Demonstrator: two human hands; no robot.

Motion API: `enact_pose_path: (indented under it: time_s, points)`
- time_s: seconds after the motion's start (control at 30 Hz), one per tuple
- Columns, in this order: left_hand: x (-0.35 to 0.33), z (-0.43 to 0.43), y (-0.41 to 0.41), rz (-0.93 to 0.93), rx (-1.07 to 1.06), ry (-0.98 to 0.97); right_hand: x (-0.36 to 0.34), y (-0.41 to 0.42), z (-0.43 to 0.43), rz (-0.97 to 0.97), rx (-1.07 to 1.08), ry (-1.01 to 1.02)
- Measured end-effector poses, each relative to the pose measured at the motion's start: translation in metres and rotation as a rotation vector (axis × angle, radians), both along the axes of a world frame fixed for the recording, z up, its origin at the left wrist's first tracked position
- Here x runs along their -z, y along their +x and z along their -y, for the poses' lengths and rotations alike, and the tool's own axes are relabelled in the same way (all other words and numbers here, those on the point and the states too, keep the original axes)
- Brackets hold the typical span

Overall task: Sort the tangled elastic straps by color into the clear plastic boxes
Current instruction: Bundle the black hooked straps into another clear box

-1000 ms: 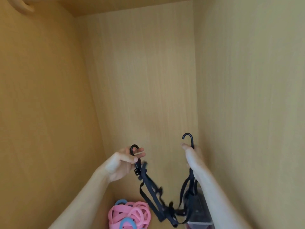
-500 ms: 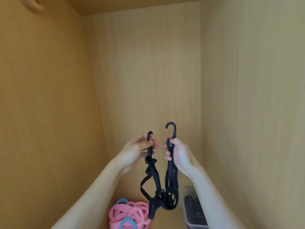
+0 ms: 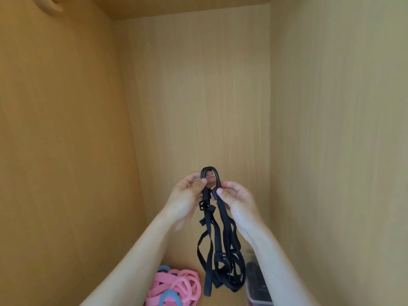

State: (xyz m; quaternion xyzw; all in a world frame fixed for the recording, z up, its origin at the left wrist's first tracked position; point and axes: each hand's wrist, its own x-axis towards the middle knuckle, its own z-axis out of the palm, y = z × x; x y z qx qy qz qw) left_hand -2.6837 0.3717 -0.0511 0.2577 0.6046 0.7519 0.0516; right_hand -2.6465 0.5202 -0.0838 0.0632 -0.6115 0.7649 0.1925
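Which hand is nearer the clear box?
Right. The right hand is held above the box; the left hand is up and further left, over the pink straps. Both hold the black strap.

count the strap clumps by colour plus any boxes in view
black strap bundle: 1
pink strap pile: 1
blue strap bits showing: 2
clear plastic box: 1
total: 5

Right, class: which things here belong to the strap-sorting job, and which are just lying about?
Job: black hooked elastic strap, gripped by left hand and right hand; pink and blue elastic tangle; clear plastic box.
Lying about: curved wooden piece, top left; wooden cupboard walls.
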Motion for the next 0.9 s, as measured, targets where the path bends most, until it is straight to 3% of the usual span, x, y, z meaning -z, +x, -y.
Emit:
enact_pose_path:
  time_s: [0.2,0.37,0.67,0.9]
  points:
    - [0.005,-0.01,0.003,0.0,-0.023,-0.021,-0.005,0.003,0.004,0.052,-0.103,-0.057]
    - [0.009,-0.007,0.0,-0.025,-0.059,-0.088,-0.004,-0.001,0.014,0.093,-0.07,-0.048]
    - [0.015,-0.005,-0.002,0.039,-0.137,-0.073,0.0,-0.009,0.025,0.132,0.017,0.236]
    - [0.062,0.014,0.002,0.097,-0.022,-0.214,-0.026,-0.021,0.007,0.097,-0.006,-0.166]
